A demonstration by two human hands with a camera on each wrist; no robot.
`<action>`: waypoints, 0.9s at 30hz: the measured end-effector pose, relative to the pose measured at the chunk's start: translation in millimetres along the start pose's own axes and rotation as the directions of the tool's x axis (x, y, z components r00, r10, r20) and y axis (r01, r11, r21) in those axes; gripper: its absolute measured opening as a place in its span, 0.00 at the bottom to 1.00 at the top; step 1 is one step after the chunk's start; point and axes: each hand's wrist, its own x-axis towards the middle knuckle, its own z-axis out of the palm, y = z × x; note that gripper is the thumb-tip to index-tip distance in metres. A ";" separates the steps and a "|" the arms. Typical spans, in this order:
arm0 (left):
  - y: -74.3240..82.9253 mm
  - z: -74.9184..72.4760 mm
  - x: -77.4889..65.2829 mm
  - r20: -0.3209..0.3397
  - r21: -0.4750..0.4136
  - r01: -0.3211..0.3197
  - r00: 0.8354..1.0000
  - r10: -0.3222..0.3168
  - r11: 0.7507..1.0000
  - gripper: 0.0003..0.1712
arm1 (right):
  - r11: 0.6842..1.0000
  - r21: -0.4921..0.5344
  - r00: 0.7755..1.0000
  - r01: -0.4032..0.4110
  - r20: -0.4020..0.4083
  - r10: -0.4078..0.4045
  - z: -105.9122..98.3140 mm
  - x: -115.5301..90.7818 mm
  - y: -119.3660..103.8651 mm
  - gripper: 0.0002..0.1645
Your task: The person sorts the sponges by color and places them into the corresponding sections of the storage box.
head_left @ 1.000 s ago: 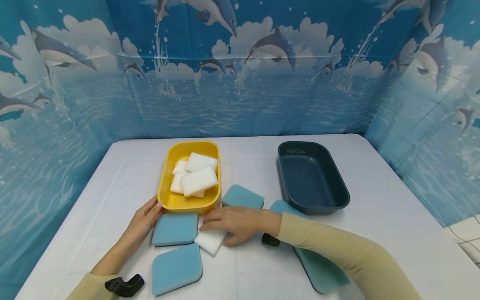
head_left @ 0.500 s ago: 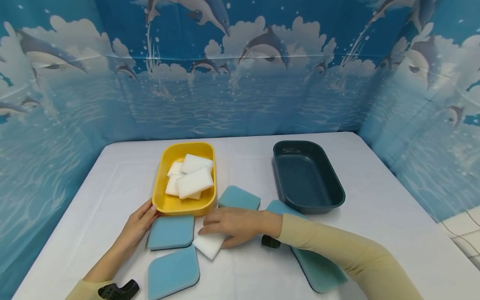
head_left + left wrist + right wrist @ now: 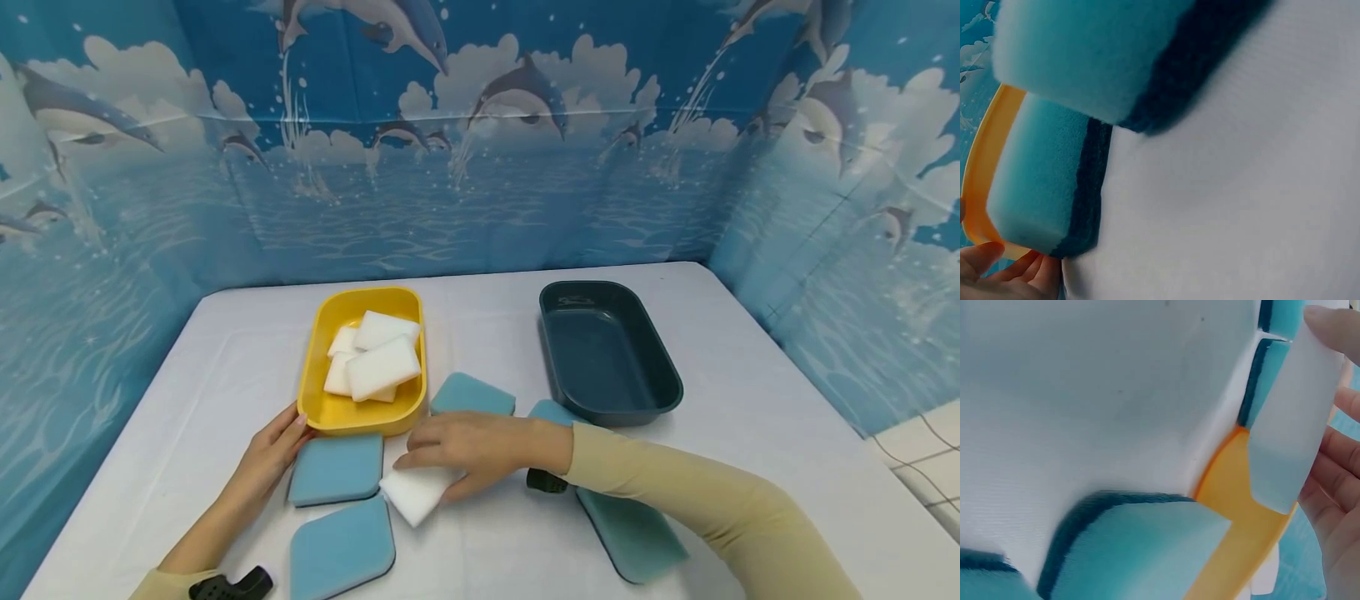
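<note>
My right hand (image 3: 472,452) pinches a white sponge (image 3: 414,493) between thumb and fingers, in front of the yellow tray (image 3: 306,392). The right wrist view shows this white sponge (image 3: 1294,419) off the table, the thumb on one face and the fingers on the other. My left hand (image 3: 264,454) grips the tray's near left corner, thumb by the rim. Several white sponges (image 3: 384,367) lie piled inside that tray. Two blue sponges with dark scouring undersides, one nearer the tray (image 3: 337,468) and one closer to me (image 3: 342,547), lie left of the held sponge.
A dark teal tray (image 3: 611,354) stands at the back right. Another blue sponge (image 3: 472,393) lies behind my right hand. Under my right forearm is a larger blue-green sponge or sponges (image 3: 633,533), partly hidden. A dolphin-print curtain (image 3: 480,208) borders the white table.
The held white sponge has risen slightly off the table with my right hand. My left hand stays at the tray corner. The whole head view has shifted a little.
</note>
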 end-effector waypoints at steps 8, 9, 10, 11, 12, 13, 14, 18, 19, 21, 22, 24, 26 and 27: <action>-2.5 -1.3 0.6 -0.011 -0.003 0.011 1.000 -0.011 1.000 0.41 | 0.999 0.036 0.998 -0.018 -0.055 0.020 -13.9 5.3 -0.6 0.38; -2.6 -1.2 0.7 -0.012 -0.002 0.011 1.000 -0.011 1.000 0.41 | 0.999 0.033 0.997 -0.022 -0.067 0.024 -15.4 5.8 -0.1 0.38; -2.6 -1.1 0.8 -0.013 -0.001 0.011 1.000 -0.011 1.000 0.40 | 0.999 0.028 0.996 -0.027 -0.081 0.029 -16.4 6.4 0.5 0.38; -2.6 -0.8 0.8 -0.013 -0.003 0.009 1.000 -0.009 1.000 0.40 | 0.999 0.021 0.995 -0.030 -0.096 0.032 -17.2 7.2 1.2 0.38; -2.5 -0.7 0.7 -0.013 -0.002 0.007 1.000 -0.007 1.000 0.40 | 0.999 0.010 0.993 -0.034 -0.111 0.035 -18.1 7.9 1.9 0.38; -2.3 -0.5 0.8 -0.015 0.000 0.010 1.000 -0.010 1.000 0.40 | 0.999 -0.006 0.991 -0.039 -0.125 0.038 -18.5 9.2 2.8 0.37; -2.2 -0.3 1.0 -0.016 0.000 0.011 1.000 -0.011 1.000 0.40 | 0.999 -0.018 0.990 -0.047 -0.135 0.045 -19.3 10.6 3.3 0.37; -2.1 -0.3 1.2 -0.025 0.007 0.027 0.999 -0.027 1.000 0.40 | 0.994 -0.056 0.980 -0.091 -0.181 0.080 -24.1 19.2 5.8 0.37; -2.1 -0.3 1.2 -0.028 0.012 0.032 0.999 -0.032 0.999 0.40 | 0.993 -0.057 0.976 -0.106 -0.195 0.093 -25.6 22.0 6.4 0.37; -1.9 0.0 1.4 -0.033 0.023 0.040 0.999 -0.039 0.999 0.40 | 0.989 -0.056 0.967 -0.139 -0.224 0.123 -29.1 28.0 8.1 0.37; -1.5 0.1 1.8 -0.034 0.025 0.039 0.999 -0.039 0.999 0.40 | 0.987 -0.054 0.962 -0.154 -0.238 0.137 -30.6 30.9 9.0 0.37; -1.0 0.6 2.1 -0.035 0.035 0.042 0.999 -0.041 0.999 0.40 | 0.982 -0.050 0.951 -0.180 -0.263 0.161 -32.9 36.8 11.4 0.37; -0.2 1.2 2.6 -0.034 0.047 0.043 0.999 -0.042 0.998 0.39 | 0.978 -0.044 0.944 -0.203 -0.275 0.183 -34.4 42.0 14.0 0.36; 0.0 1.4 2.8 -0.032 0.049 0.042 0.999 -0.040 0.998 0.39 | 0.976 -0.040 0.941 -0.212 -0.279 0.193 -35.1 44.3 15.1 0.36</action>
